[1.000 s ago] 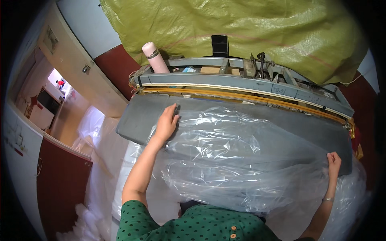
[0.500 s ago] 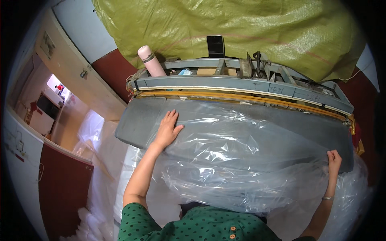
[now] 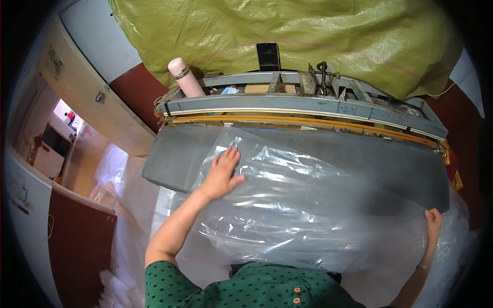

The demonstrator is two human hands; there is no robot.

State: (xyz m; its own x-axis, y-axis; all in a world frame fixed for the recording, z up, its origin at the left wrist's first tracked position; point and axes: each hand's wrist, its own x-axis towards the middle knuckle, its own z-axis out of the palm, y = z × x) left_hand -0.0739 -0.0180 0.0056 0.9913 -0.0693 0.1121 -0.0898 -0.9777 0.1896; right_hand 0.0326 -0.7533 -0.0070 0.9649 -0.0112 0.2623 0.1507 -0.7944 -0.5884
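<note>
My left hand (image 3: 224,172) lies flat and unclenched, palm down, fingers spread and pointing toward the far edge of the grey bench top (image 3: 169,159). It presses on the clear plastic sheet (image 3: 308,205), close to the sheet's far left corner. My right hand (image 3: 434,222) is at the bench top's near right corner, fingers curled over the right edge of the sheet; it looks like a grip on the plastic, though the fold hides part of the fingers.

The sheet is spread over most of the bench top, its long axis running left to right, from my left hand across to my right. Its far edge points at the long grey machine (image 3: 303,102) with the yellow strip (image 3: 308,123) that stands along the bench top's far edge; the sheet's far left corner reaches just short of that strip. The near edge hangs over the bench top's near side, down toward my green dotted blouse (image 3: 246,287). The plastic is wrinkled and shiny all over.

A pale pink bottle (image 3: 184,77) stands tilted at the machine's left end. Behind the machine a big yellow-green sack (image 3: 287,36) fills the background. More clear plastic (image 3: 115,169) is heaped by the bench top's left end.
</note>
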